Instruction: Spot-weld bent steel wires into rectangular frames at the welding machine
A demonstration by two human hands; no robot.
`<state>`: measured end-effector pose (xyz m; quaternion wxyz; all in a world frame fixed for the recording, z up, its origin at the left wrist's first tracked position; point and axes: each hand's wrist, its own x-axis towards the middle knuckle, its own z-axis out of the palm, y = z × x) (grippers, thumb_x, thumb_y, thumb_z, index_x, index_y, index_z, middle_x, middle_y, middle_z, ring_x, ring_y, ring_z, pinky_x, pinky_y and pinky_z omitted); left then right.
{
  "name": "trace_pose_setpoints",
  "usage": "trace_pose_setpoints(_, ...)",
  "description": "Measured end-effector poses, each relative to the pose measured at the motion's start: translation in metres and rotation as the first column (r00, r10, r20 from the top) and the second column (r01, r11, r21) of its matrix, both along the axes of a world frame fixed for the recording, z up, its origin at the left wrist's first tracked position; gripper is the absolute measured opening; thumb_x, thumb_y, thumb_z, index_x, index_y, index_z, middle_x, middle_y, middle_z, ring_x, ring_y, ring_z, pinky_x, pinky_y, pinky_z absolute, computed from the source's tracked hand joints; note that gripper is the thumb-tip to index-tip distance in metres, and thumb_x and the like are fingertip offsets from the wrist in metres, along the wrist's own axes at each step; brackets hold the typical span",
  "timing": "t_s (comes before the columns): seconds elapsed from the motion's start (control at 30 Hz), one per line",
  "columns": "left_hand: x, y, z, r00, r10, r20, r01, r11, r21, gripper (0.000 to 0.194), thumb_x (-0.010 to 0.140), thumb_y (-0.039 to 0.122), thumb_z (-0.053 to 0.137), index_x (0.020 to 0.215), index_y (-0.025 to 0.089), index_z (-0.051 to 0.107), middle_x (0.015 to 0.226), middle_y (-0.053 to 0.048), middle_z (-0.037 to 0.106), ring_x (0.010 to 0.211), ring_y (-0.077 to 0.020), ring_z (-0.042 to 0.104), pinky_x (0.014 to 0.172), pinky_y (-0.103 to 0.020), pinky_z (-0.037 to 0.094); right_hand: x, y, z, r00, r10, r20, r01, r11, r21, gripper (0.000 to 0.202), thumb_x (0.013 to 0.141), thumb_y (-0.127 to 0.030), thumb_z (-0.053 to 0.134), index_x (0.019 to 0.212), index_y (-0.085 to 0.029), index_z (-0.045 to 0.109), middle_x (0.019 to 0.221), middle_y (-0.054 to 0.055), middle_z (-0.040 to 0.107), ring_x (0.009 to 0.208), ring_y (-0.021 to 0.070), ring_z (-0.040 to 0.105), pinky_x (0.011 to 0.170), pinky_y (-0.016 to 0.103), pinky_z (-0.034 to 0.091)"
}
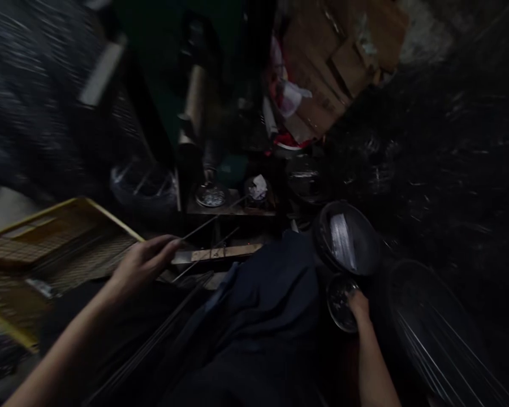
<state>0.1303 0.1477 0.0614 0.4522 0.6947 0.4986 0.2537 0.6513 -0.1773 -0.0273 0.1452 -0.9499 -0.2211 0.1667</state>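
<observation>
My left hand [150, 257] is closed around a thin metal rod [203, 225], which slants up and right toward a small machine bench. On the right, my right hand [358, 305] reaches into a small round dish [339, 308] with shiny bits in it. Its fingers look drawn together, but their tips are dark and blurred, so what they grip is hidden. Behind that dish stands a dark round container [367, 240] with a silvery packet [343, 242] on it. Several long thin rods [152, 345] lie across my left leg.
A yellow plastic crate [82, 204] sits tilted at my left. Ahead, a bench edge [229, 211] carries a dish of shiny bits [212, 195] and a white scrap [260, 185]. Cardboard [318, 73] lies at the back right; dark plastic sheeting [441, 152] covers the right side.
</observation>
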Motion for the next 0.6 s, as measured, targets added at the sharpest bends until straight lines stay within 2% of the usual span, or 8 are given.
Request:
trace_pose_setpoints(0.2, 0.003, 0.019, 0.001, 0.994, -0.107, 0.02, 0.106, 0.993, 0.05, 0.049, 0.086, 0.059, 0.051, 0.087, 0.014, 0.07, 0.072, -0.004, 0.066, 0.067, -0.018, 0.058, 0.06, -0.022, 0.044, 0.013, 0.013, 0.014, 0.989, -0.079, 0.126, 0.093, 0.99, -0.107, 0.017, 0.062, -0.037, 0.06, 0.052, -0.031, 0.049, 0.048, 0.008, 0.054, 0.062, 0.039, 0.07, 0.059, 0.053, 0.048)
trace_pose_setpoints(0.27, 0.005, 0.023, 0.005, 0.994, -0.106, 0.001, 0.105, 0.991, 0.077, 0.048, 0.086, 0.059, 0.049, 0.083, 0.015, 0.068, 0.066, -0.003, 0.062, 0.061, -0.0168, 0.054, 0.056, -0.022, 0.042, 0.016, 0.031, 0.023, 0.987, -0.081, 0.137, 0.084, 0.996, -0.02, 0.017, 0.063, -0.042, 0.061, 0.056, -0.029, 0.053, 0.053, 0.01, 0.059, 0.072, 0.0415, 0.072, 0.065, 0.055, 0.052)
trace_pose_setpoints(0.33, 0.007, 0.026, 0.008, 0.994, -0.108, -0.03, 0.111, 0.988, 0.107, 0.046, 0.086, 0.057, 0.048, 0.079, 0.016, 0.066, 0.061, -0.001, 0.058, 0.057, -0.0155, 0.051, 0.053, -0.022, 0.038, 0.008, 0.063, 0.037, 0.994, -0.062, 0.09, 0.042, 0.978, 0.204, 0.021, 0.065, -0.048, 0.064, 0.063, -0.027, 0.058, 0.064, 0.012, 0.066, 0.081, 0.0412, 0.073, 0.071, 0.054, 0.056)
trace_pose_setpoints(0.4, 0.01, 0.028, 0.01, 0.992, -0.108, -0.059, 0.115, 0.982, 0.147, 0.044, 0.087, 0.055, 0.046, 0.077, 0.017, 0.065, 0.061, -0.001, 0.057, 0.058, -0.0151, 0.051, 0.054, -0.022, 0.037, -0.016, 0.108, 0.053, 0.999, 0.017, -0.046, 0.008, 0.865, 0.502, 0.032, 0.065, -0.053, 0.069, 0.076, -0.024, 0.063, 0.074, 0.012, 0.07, 0.081, 0.0375, 0.073, 0.071, 0.051, 0.059)
trace_pose_setpoints(0.43, 0.012, 0.029, 0.009, 0.992, -0.101, -0.073, 0.112, 0.98, 0.167, 0.044, 0.088, 0.055, 0.045, 0.078, 0.017, 0.065, 0.062, -0.001, 0.058, 0.059, -0.0152, 0.051, 0.056, -0.022, 0.037, -0.035, 0.135, 0.062, 0.986, 0.09, -0.141, 0.022, 0.764, 0.645, 0.039, 0.064, -0.055, 0.073, 0.084, -0.022, 0.064, 0.078, 0.011, 0.071, 0.078, 0.0341, 0.073, 0.071, 0.049, 0.06)
trace_pose_setpoints(0.47, 0.014, 0.029, 0.009, 0.992, -0.091, -0.086, 0.106, 0.977, 0.184, 0.044, 0.089, 0.054, 0.044, 0.078, 0.017, 0.065, 0.062, -0.001, 0.059, 0.059, -0.0153, 0.052, 0.057, -0.023, 0.037, -0.059, 0.164, 0.069, 0.956, 0.186, -0.225, 0.044, 0.67, 0.741, 0.045, 0.064, -0.054, 0.076, 0.091, -0.02, 0.065, 0.083, 0.01, 0.072, 0.077, 0.0304, 0.073, 0.073, 0.045, 0.06)
trace_pose_setpoints(0.5, 0.016, 0.028, 0.008, 0.992, -0.079, -0.095, 0.097, 0.975, 0.2, 0.044, 0.09, 0.054, 0.043, 0.079, 0.017, 0.066, 0.063, -0.001, 0.059, 0.059, -0.0155, 0.053, 0.058, -0.023, 0.038, -0.085, 0.192, 0.075, 0.911, 0.284, -0.298, 0.068, 0.61, 0.79, 0.048, 0.064, -0.052, 0.08, 0.095, -0.018, 0.065, 0.086, 0.01, 0.072, 0.077, 0.0271, 0.073, 0.073, 0.041, 0.06)
trace_pose_setpoints(0.6, 0.02, 0.022, 0.004, 0.996, -0.037, -0.078, 0.054, 0.973, 0.226, 0.043, 0.092, 0.052, 0.043, 0.083, 0.017, 0.066, 0.067, -0.003, 0.064, 0.06, -0.0163, 0.057, 0.06, -0.024, 0.039, -0.171, 0.271, 0.08, 0.716, 0.53, -0.455, 0.097, 0.57, 0.816, 0.048, 0.062, -0.049, 0.084, 0.092, -0.016, 0.067, 0.083, 0.009, 0.073, 0.072, 0.022, 0.073, 0.063, 0.03, 0.059)
